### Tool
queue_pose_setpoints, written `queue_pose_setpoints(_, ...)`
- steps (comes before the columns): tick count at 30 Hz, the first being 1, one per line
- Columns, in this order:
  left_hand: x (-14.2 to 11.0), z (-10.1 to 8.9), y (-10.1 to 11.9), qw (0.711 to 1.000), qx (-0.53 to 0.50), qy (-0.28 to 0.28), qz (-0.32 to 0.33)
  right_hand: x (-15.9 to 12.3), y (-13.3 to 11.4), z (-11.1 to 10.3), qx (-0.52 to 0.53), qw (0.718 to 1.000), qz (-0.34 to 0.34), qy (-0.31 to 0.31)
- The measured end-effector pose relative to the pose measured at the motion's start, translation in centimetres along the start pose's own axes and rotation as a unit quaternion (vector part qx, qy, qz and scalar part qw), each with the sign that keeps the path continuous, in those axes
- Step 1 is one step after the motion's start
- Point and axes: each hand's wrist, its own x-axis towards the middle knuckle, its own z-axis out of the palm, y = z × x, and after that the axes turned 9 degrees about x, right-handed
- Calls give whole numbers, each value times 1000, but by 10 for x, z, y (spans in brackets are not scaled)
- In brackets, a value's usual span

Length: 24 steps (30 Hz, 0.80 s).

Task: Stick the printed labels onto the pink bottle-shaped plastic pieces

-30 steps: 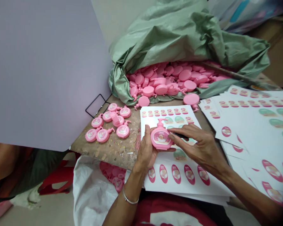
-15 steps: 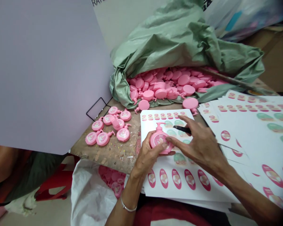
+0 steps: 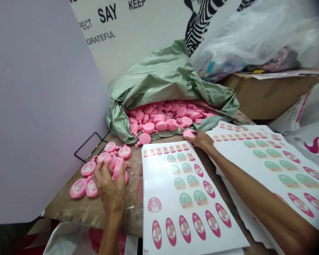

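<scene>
At the left group of labelled pink toy pump bottles (image 3: 78, 187), my left hand (image 3: 110, 186) has its fingers curled around one pink pump bottle (image 3: 117, 168). That bottle is tilted on edge over the others. My right hand (image 3: 203, 140) reaches far forward and grips an unlabelled pink pump bottle (image 3: 188, 134) near the sack's mouth. A small dark tip shows at its fingers; most of that black tool is hidden. Between my hands lies a stack of sticker sheets (image 3: 159, 177) printed with round, oval and green labels.
Behind is a green sack (image 3: 154, 81) spilling pink bottles (image 3: 159, 118). More sticker sheets (image 3: 255, 166) lie at the right. A black wire stand (image 3: 88, 145) touches the grey panel (image 3: 42, 106). A cardboard box (image 3: 268, 92) and plastic bags stand behind; a white bag (image 3: 61, 241) hangs below the table edge.
My left hand has carried the pink pump bottle left to the labelled group. My right hand has moved away from it, forward to another bottle. The view has shifted.
</scene>
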Motion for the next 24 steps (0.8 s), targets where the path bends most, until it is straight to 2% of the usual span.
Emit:
queue_pose_setpoints(1,-2,-1,5,1000,-3,19,18,6,-1,3,7,1000,2,-3)
queue_pose_setpoints(2,-5,-1,11,999,-18,13,26,10,-3,4,15,1000,0,-5)
queue_pose_setpoints(5,-17,1,30,991,-109,-72,30,12,-7,-6,38,999,-34,5)
queue_pose_setpoints(7,-22,5,43,980,-148,-129,29,0,-14,-22,47,996,-77,9)
queue_pose_setpoints(9,-23,8,57,968,-161,-183,56,-26,-24,-40,54,985,-161,-21)
queue_pose_setpoints(11,-22,9,73,944,-192,-248,100,-62,-38,-55,47,925,-360,-112)
queue_pose_setpoints(12,-22,9,80,924,-214,-295,119,-80,-45,-61,52,891,-425,-150)
queue_pose_setpoints(14,-23,7,92,874,-240,-399,137,-114,-54,-66,65,838,-493,-224)
queue_pose_setpoints(16,-27,5,95,840,-244,-470,119,-136,-55,-67,104,828,-485,-262)
queue_pose_setpoints(18,-33,6,87,837,-248,-484,61,-150,-48,-63,166,853,-424,-256)
queue_pose_setpoints(21,-42,9,67,831,-314,-448,-97,-168,-35,-48,217,907,-305,-194)
queue_pose_setpoints(22,-44,11,61,814,-355,-432,-159,-176,-32,-41,210,919,-283,-175)
queue_pose_setpoints(24,-47,14,54,755,-445,-404,-263,-195,-30,-23,179,930,-282,-155)
